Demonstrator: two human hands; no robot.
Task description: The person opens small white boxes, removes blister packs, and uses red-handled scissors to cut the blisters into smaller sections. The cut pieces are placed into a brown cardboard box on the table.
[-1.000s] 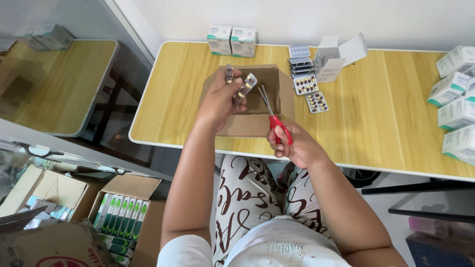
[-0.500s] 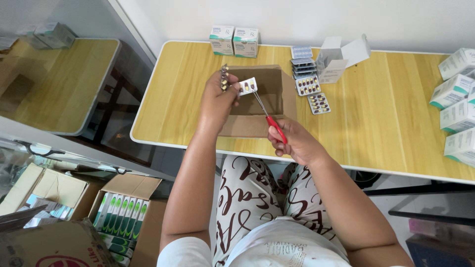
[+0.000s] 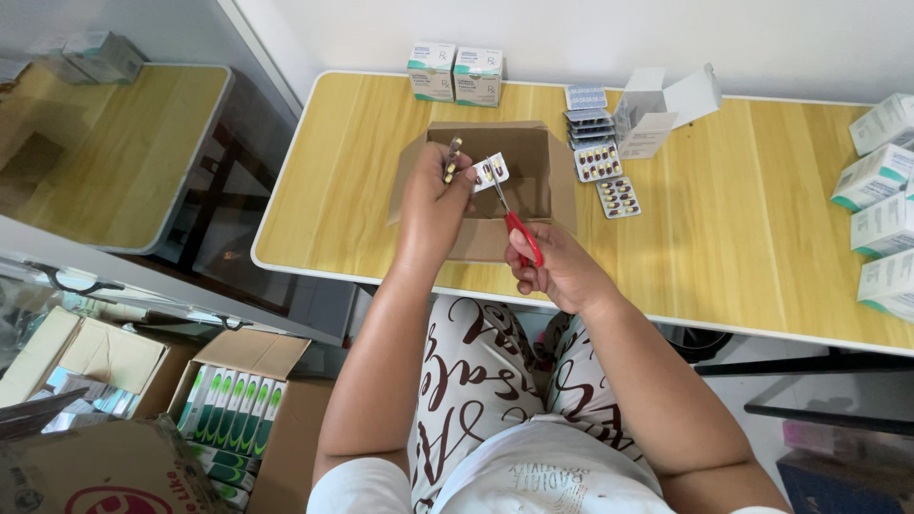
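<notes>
Basically, scene first, big to small. Wooden table (image 3: 762,209) fills the upper right of the frame, open cardboard box (image 3: 533,157) sits at upper centre on it, white-and-green medicine boxes (image 3: 881,176) stacked along the right edge, two more (image 3: 455,72) at top centre, a stack of pill strips (image 3: 598,162) just right of the cardboard box.

Risks, as a judgement: blades sit very close to the left fingertips, so a slip could nick a finger. The cut could also run through a pill pocket instead of the foil between. The small cut piece could drop outside the box, since it's held above it only by the fingertips.

Left hand (image 3: 436,195), centre frame, arm stretched up from the lower middle, fingers closed in a pinch on a pill strip (image 3: 489,172) raised over the box, a second strip (image 3: 452,159) seen edge-on in the same grip. Right hand (image 3: 562,271), just lower right of it, curled around the red handles of scissors (image 3: 514,221), blades pointing up-left into the strip, wrist bent inward.
</notes>
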